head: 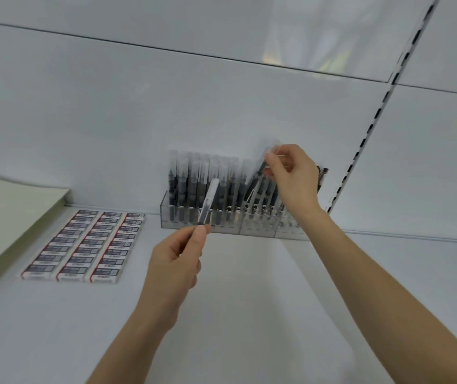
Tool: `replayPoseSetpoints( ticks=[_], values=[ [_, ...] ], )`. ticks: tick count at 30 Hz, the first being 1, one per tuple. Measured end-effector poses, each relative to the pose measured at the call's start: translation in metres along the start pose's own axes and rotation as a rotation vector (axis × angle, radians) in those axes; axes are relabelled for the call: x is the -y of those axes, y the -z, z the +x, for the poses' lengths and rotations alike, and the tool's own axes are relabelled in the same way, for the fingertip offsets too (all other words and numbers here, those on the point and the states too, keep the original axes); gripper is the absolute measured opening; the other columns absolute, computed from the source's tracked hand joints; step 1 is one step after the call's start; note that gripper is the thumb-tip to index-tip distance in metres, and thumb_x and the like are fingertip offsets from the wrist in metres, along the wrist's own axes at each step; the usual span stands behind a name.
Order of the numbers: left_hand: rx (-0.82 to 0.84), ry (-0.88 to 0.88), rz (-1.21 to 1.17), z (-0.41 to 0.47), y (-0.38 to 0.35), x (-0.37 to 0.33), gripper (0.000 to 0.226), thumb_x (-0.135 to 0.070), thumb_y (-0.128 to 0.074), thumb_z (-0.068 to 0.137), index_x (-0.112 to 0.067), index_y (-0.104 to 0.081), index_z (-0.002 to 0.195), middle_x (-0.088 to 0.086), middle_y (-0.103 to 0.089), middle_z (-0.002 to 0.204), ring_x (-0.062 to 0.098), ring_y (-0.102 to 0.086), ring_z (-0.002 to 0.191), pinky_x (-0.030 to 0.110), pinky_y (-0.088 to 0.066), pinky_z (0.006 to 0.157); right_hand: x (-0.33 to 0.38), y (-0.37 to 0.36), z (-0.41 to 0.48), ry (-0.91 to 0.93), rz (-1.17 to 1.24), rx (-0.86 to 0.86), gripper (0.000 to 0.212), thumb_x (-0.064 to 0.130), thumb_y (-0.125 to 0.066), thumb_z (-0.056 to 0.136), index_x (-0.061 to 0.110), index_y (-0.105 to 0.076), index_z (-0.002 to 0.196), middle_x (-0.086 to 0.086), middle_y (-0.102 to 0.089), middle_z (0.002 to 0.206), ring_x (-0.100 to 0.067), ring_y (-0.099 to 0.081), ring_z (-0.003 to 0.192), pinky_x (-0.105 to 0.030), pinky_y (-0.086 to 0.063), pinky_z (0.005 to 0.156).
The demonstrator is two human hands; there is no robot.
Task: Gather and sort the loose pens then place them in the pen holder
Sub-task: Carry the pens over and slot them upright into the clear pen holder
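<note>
A clear acrylic pen holder [174, 221] stands against the white back wall, with several dark pens with frosted caps upright in it. My left hand [176, 263] pinches the lower end of one capped pen [209, 200], which slants up in front of the holder's left section. My right hand [291, 176] is raised over the holder's middle section, its fingertips shut on the cap of a tilted pen [262, 166] whose lower part leans among the other pens there.
Rows of small boxed erasers [88, 242] lie on the white shelf to the left. A stack of pale green paper [8, 217] sits at the far left. A slotted shelf upright [366, 139] runs along the wall to the right.
</note>
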State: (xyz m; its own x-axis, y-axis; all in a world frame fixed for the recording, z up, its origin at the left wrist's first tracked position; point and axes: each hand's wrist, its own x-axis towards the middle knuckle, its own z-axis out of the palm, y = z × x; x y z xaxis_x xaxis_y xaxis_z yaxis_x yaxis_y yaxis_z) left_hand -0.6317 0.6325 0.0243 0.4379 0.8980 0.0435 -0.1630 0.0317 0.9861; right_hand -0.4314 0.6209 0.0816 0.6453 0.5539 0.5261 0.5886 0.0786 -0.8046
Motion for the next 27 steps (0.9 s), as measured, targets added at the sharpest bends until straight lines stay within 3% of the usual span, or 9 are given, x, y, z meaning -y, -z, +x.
replayPoseSetpoints(
  ticks=[6, 14, 19, 23, 27],
  values=[
    [-0.013, 0.027, -0.014, 0.0, 0.003, -0.001, 0.02, -0.02, -0.049, 0.093, -0.018, -0.068, 0.089, -0.007, -0.038, 0.056, 0.004, -0.029, 0.04, 0.014, -0.021, 0.036, -0.001, -0.002, 0.007, 0.039, -0.069, 0.03, 0.002, 0.019, -0.056, 0.091, 0.017, -0.056, 0.09, -0.001, -0.064, 0.081, -0.024, -0.067, 0.081, -0.042, -0.055, 0.08],
    [0.007, 0.044, -0.016, 0.0, -0.001, -0.003, 0.021, -0.017, -0.047, 0.094, -0.017, -0.067, 0.088, -0.004, -0.038, 0.059, 0.006, -0.027, 0.043, 0.015, -0.018, 0.038, -0.024, -0.014, -0.005, 0.007, -0.263, 0.21, 0.013, 0.023, -0.055, 0.092, 0.011, -0.058, 0.091, -0.007, -0.067, 0.087, -0.023, -0.065, 0.083, -0.042, -0.053, 0.082],
    [0.031, 0.02, -0.006, -0.001, -0.002, -0.003, 0.015, -0.015, -0.05, 0.092, -0.015, -0.065, 0.088, -0.007, -0.044, 0.057, 0.007, -0.029, 0.043, 0.014, -0.022, 0.037, -0.024, -0.01, -0.004, -0.062, -0.266, 0.231, 0.017, 0.028, -0.059, 0.089, 0.012, -0.061, 0.094, -0.005, -0.067, 0.087, -0.02, -0.065, 0.083, -0.033, -0.053, 0.08],
    [0.077, -0.008, -0.001, -0.002, -0.006, -0.005, 0.017, -0.015, -0.048, 0.093, -0.014, -0.065, 0.089, -0.01, -0.052, 0.055, 0.005, -0.034, 0.042, 0.015, -0.024, 0.038, -0.015, 0.008, -0.019, -0.125, -0.04, 0.169, 0.014, 0.025, -0.057, 0.09, 0.013, -0.065, 0.088, -0.002, -0.07, 0.079, -0.012, -0.068, 0.072, -0.029, -0.055, 0.072],
    [0.151, -0.023, 0.055, -0.002, -0.019, -0.003, 0.021, -0.016, -0.045, 0.095, -0.017, -0.065, 0.089, -0.008, -0.058, 0.057, 0.005, -0.038, 0.043, 0.015, -0.028, 0.039, 0.002, 0.018, -0.041, -0.24, 0.207, 0.386, 0.016, 0.024, -0.057, 0.09, 0.017, -0.068, 0.082, 0.003, -0.073, 0.075, -0.009, -0.07, 0.071, -0.02, -0.054, 0.063]
  ],
)
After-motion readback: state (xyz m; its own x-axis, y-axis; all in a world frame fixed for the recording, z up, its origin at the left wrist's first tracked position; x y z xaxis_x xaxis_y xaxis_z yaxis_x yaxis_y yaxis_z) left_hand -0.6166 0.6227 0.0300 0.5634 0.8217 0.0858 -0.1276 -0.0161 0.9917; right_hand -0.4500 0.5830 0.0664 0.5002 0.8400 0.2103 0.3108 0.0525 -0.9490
